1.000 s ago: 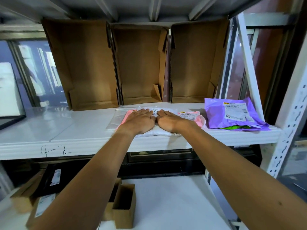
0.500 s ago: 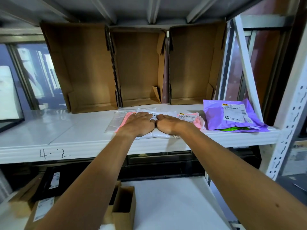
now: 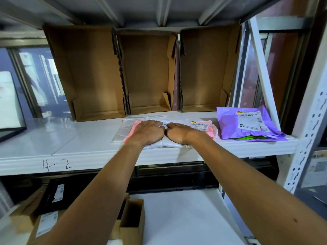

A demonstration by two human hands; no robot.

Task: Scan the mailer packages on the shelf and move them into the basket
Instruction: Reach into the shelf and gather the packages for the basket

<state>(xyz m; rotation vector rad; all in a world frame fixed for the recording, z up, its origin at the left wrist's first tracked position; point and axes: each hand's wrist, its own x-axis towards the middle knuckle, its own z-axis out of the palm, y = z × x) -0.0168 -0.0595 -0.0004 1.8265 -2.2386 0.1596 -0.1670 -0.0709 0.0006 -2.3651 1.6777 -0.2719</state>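
the white mailer (image 3: pixel 164 144) lies on top of a pink mailer (image 3: pixel 135 127) near the front edge of the white shelf (image 3: pixel 70 138). the left hand (image 3: pixel 146 132) and right hand (image 3: pixel 178 135) rest palm-down on it, side by side and touching, fingers lightly bent, pressing rather than pinching. a purple mailer (image 3: pixel 228 128) lies just to the right; three open cardboard boxes (image 3: pixel 148 71) stand behind.

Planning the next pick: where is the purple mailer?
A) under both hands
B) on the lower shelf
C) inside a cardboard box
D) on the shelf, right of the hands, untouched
D: the purple mailer lies on the shelf, off to the right, while the left hand and right hand rest on the white mailer instead.
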